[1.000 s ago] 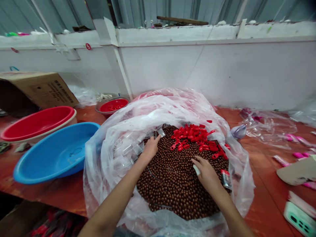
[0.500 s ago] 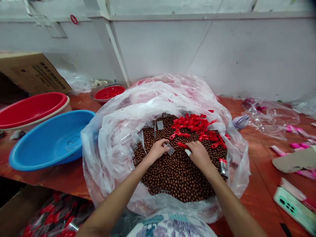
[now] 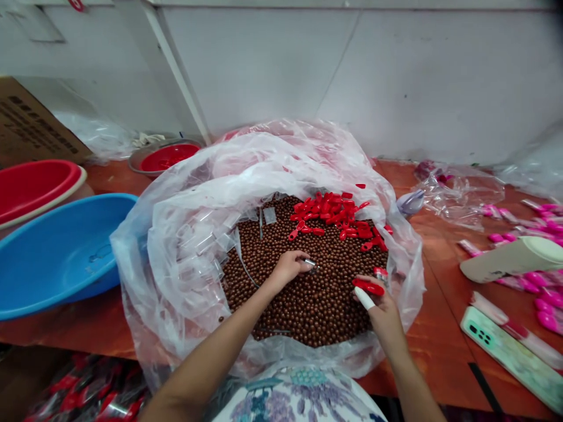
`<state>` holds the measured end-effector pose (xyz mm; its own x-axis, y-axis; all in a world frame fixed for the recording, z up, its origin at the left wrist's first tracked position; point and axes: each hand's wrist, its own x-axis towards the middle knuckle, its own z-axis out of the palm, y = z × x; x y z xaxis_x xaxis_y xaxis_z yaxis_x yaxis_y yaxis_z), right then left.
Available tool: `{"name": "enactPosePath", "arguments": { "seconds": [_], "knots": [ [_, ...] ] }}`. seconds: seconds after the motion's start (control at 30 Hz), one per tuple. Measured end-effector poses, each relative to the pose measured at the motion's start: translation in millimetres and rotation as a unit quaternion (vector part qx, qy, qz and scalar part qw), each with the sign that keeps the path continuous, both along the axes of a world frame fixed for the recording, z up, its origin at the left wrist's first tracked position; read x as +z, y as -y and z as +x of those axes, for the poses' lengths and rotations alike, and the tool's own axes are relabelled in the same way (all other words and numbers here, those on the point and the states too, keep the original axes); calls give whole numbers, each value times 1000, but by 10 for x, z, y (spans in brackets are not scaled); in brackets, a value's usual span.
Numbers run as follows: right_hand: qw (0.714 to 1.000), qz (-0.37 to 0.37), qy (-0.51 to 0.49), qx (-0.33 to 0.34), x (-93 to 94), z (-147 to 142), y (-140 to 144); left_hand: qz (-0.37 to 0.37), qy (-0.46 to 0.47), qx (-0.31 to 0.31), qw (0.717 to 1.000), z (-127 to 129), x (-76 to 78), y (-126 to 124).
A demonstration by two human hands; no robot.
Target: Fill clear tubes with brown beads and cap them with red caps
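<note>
My left hand pinches a small clear plastic case just above a mass of shiny brown beads. To the right, my right hand, with a white cover on its thumb, is closed around a red plastic piece. Just behind that hand, a small clear container with a red top shows at the edge of the beads. More red plastic pieces lie heaped on the far side. Several clear cases rest at the left in the cloudy plastic bag that holds the beads.
At the left stand a blue basin and a red basin; a smaller red bowl is behind. On the right, the orange-red table carries a pale cup, a phone and pink pieces.
My right hand has moved from beside the red heap toward me and to the right, carrying the red piece. My left hand stays over the beads with the clear case, now turned. The view has shifted.
</note>
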<state>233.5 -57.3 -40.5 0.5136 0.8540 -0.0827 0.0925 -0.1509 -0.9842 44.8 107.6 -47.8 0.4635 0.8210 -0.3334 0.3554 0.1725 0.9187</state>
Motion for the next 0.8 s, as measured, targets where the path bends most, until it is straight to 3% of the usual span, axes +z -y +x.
{"name": "enactPosePath", "arguments": {
  "seconds": [0.33, 0.8],
  "knots": [
    [998, -28, -60, 18, 171, -145, 32, -93, 78, 10, 993, 52, 66, 153],
    [997, -23, -15, 78, 48, -156, -82, -152, 133, 28, 979, -55, 98, 236]
  ]
}}
